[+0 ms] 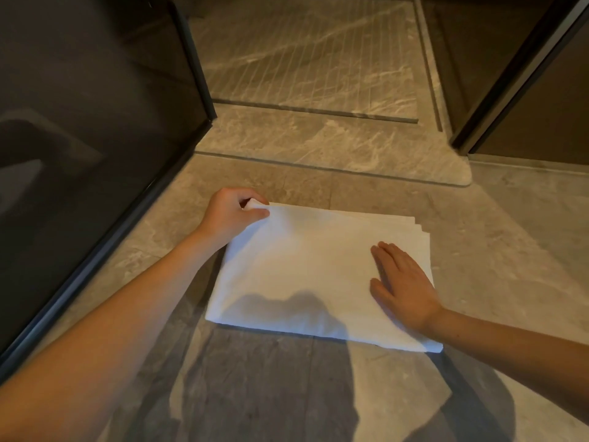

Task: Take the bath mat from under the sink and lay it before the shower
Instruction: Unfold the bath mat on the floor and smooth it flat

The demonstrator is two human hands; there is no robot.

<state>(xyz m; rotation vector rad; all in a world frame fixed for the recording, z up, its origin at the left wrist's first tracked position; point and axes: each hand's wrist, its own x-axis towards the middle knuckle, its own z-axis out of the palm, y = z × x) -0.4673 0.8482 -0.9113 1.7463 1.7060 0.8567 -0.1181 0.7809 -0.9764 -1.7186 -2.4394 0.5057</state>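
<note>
A white bath mat (306, 266) lies folded in several layers on the marble floor, just short of the raised shower threshold (334, 148). My left hand (231, 216) pinches the mat's far left corner between thumb and fingers. My right hand (404, 283) rests flat, fingers apart, on the mat's right side, pressing it down. The layered edges show at the far right corner.
A dark glass panel (89, 138) with a black frame runs along the left. The grooved shower floor (306, 55) lies beyond the threshold. A dark door frame (510, 84) stands at the right. My shadow falls across the floor in front of the mat.
</note>
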